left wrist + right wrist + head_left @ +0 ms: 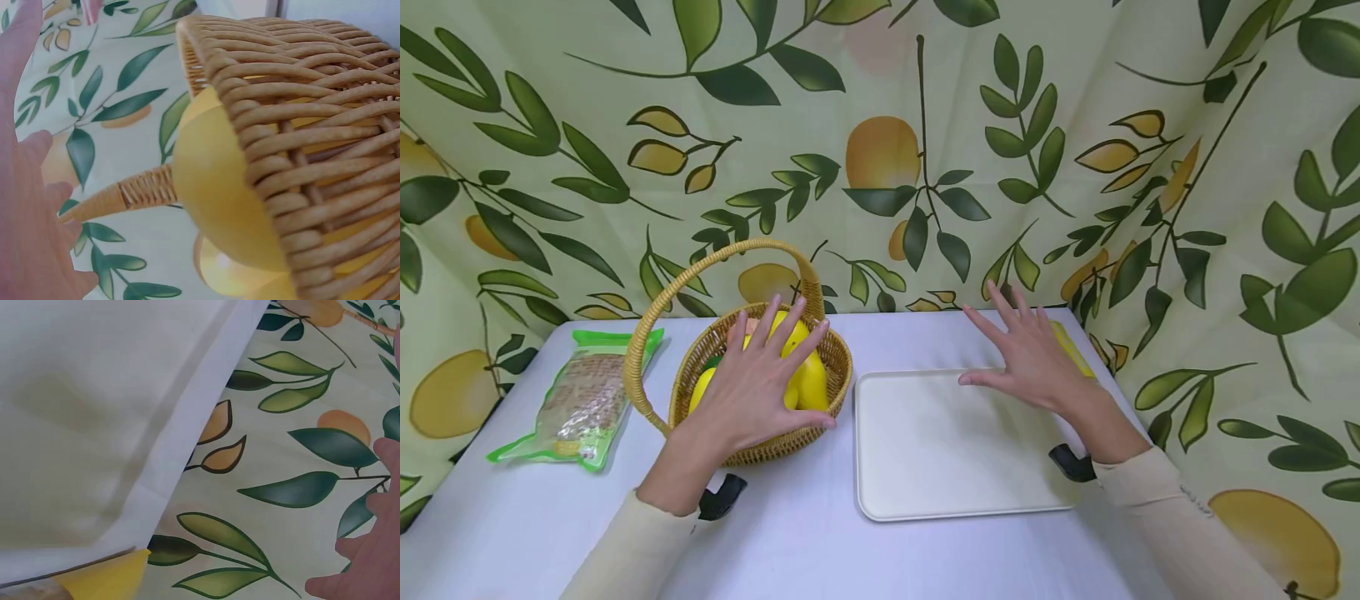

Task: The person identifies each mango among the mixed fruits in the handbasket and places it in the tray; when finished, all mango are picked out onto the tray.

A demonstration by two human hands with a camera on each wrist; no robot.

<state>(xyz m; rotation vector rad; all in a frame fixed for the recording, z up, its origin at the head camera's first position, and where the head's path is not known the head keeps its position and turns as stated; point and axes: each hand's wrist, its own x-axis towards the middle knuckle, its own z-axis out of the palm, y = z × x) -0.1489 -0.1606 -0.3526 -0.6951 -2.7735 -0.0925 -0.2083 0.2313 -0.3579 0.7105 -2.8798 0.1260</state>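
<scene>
My left hand [748,392] is spread with straight fingers above a wicker basket [842,367] that has a tall arched handle. Yellow fruit [811,379] fills the basket, with a bit of green and a pinkish piece partly hidden behind the fingers. In the left wrist view the basket's woven side [312,144] and a round yellow fruit [219,187] show close up, apart from the palm. Over the back right of a white rectangular tray [940,450] my right hand [1033,358] is held with fingers spread. Neither hand holds anything.
A clear and green plastic packet [583,396] with brownish contents lies left of the basket. Behind the right hand, a yellow item [1071,346] shows partly at the tray's far right. A leaf-patterned curtain [880,208] rises along the white table's back edge.
</scene>
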